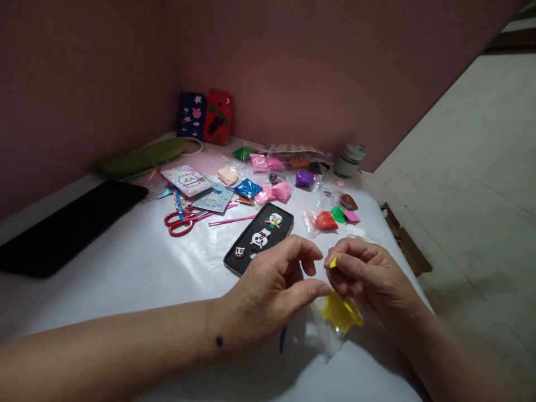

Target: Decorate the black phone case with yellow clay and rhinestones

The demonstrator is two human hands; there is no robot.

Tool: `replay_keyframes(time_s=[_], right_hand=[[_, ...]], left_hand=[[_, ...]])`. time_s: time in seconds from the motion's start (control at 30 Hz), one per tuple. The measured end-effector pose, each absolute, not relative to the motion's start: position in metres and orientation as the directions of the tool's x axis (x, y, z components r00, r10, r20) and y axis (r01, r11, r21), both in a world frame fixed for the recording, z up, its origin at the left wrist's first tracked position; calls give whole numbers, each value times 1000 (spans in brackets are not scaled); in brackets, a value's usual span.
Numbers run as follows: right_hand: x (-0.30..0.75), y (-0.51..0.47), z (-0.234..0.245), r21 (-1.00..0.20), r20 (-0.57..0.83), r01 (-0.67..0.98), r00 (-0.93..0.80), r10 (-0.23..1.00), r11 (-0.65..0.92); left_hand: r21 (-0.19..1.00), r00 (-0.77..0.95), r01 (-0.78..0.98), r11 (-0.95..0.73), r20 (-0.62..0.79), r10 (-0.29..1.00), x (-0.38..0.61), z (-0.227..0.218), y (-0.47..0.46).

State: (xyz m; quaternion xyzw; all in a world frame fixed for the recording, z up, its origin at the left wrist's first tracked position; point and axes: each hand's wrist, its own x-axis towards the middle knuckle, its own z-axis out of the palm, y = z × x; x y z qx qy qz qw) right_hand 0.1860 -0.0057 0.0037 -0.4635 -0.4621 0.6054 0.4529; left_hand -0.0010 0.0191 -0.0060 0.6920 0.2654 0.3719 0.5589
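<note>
Between the thumb and fingers of my right hand (362, 271) is a small pinch of yellow clay (334, 261). My left hand (276, 279) is held just beside it, thumb and fingers apart, with nothing visible between them. Below my right hand lies a larger lump of yellow clay (341, 312) in a clear plastic bag. Partly behind my left hand is a black phone case (282, 237) with small decorations on it: a white skull-like figure (259, 239), a round white piece with green (275, 219) and a small brown-and-white face (239, 252).
Bagged clay in several colours, among them red (325, 220), blue (248, 188) and purple (304, 178), lies beyond my hands. Red-handled scissors (180, 224) and a pink stick (232, 221) are left of the case. A black tablet-like slab (75, 226) lies far left. Two decorated cases (218, 117) lean against the wall.
</note>
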Motion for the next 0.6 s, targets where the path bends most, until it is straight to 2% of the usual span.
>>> replay_keyframes(time_s=[0.1, 0.3, 0.6], right_hand=[[185, -8, 0, -979, -159, -97, -174, 972, -177], [182, -11, 0, -981, -183, -36, -182, 966, -192], [181, -11, 1, -983, -154, -63, -209, 966, -170]], left_hand=[[913, 568, 10, -408, 330, 754, -2, -7, 20], [790, 521, 75, -608, 489, 699, -2, -11, 24], [682, 473, 110, -724, 604, 641, -4, -6, 28]])
